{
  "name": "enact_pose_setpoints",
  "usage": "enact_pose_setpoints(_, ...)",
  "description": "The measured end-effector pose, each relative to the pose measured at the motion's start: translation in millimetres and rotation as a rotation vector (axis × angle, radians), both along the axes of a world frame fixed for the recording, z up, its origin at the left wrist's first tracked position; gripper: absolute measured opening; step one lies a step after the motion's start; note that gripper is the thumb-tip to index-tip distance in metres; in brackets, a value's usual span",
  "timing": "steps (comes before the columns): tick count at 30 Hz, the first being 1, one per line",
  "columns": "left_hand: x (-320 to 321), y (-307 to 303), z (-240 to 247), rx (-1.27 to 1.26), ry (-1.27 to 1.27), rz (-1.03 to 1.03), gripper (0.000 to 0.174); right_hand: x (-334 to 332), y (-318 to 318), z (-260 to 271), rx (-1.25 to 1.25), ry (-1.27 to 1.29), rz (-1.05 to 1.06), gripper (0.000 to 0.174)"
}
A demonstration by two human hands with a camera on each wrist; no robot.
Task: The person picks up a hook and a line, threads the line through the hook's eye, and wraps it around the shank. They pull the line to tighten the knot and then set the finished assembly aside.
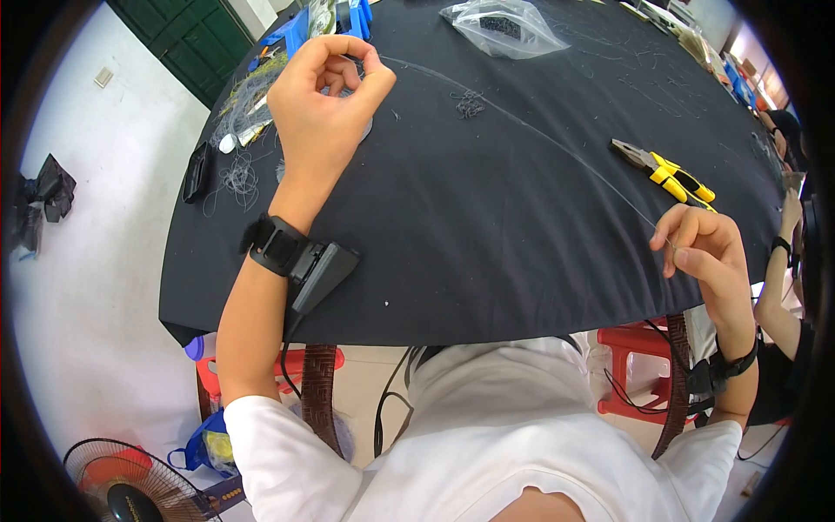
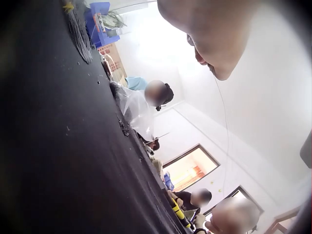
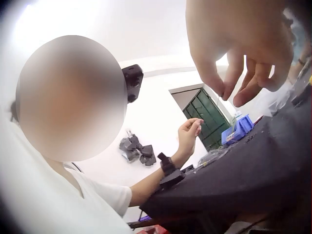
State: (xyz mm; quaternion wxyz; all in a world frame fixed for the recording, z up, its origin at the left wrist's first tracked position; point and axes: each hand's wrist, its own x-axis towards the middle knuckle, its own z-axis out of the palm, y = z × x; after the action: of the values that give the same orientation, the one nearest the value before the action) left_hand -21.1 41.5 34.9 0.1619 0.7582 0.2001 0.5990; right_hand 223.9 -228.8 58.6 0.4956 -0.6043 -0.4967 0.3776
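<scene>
A thin clear fishing line runs slantwise over the black table between my two hands. My left hand, raised toward the back left, pinches one end between thumb and forefinger, with the other fingers curled. Near the front right edge, my right hand pinches the line between thumb and fingertips. In the left wrist view the line hangs in a slight curve from the left hand. The right wrist view shows the right hand's fingertips close together. Yellow-handled pliers lie just beyond the right hand.
At the back stands a clear plastic bag with dark contents. A blue bin and tangled line are at the left, near a black case. A dark thread clump lies mid-table. Another person's arm shows at right.
</scene>
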Motion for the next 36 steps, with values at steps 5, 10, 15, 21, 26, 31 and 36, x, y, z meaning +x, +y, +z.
enact_pose_setpoints(5, 8.4, -10.8, 8.2, 0.085, -0.002, -0.225, 0.01, 11.2, 19.3, -2.3, 0.125, -0.473, -0.051, 0.009)
enact_pose_setpoints(10, 11.7, -24.5, 14.0, 0.228, 0.013, -0.248, 0.012, 13.5, 52.3, -2.9, 0.12, -0.74, 0.048, 0.01)
enact_pose_setpoints(15, 6.9, -31.9, 15.4, 0.243, 0.049, -0.213, 0.014, -9.0, 100.4, -2.0, 0.236, -0.673, 0.174, 0.01)
enact_pose_setpoints(21, 8.5, -39.2, 18.3, 0.257, 0.063, -0.235, 0.017, -61.4, 124.3, 14.1, 0.124, 0.199, 0.31, 0.023)
enact_pose_setpoints(26, 7.5, -38.7, 18.9, 0.329, 0.11, -0.238, 0.02, -70.2, 137.0, 7.7, 0.253, 0.243, 0.381, 0.021)
enact_pose_setpoints(31, 6.9, -40.2, 19.2, 0.353, 0.137, -0.221, 0.021, -65.9, 137.5, 3.9, 0.413, 0.004, 0.307, 0.014)
enact_pose_setpoints(36, 13.0, -51.9, 22.9, 0.241, 0.048, -0.262, 0.022, -66.1, 139.8, 1.7, 0.561, -0.07, 0.287, 0.01)
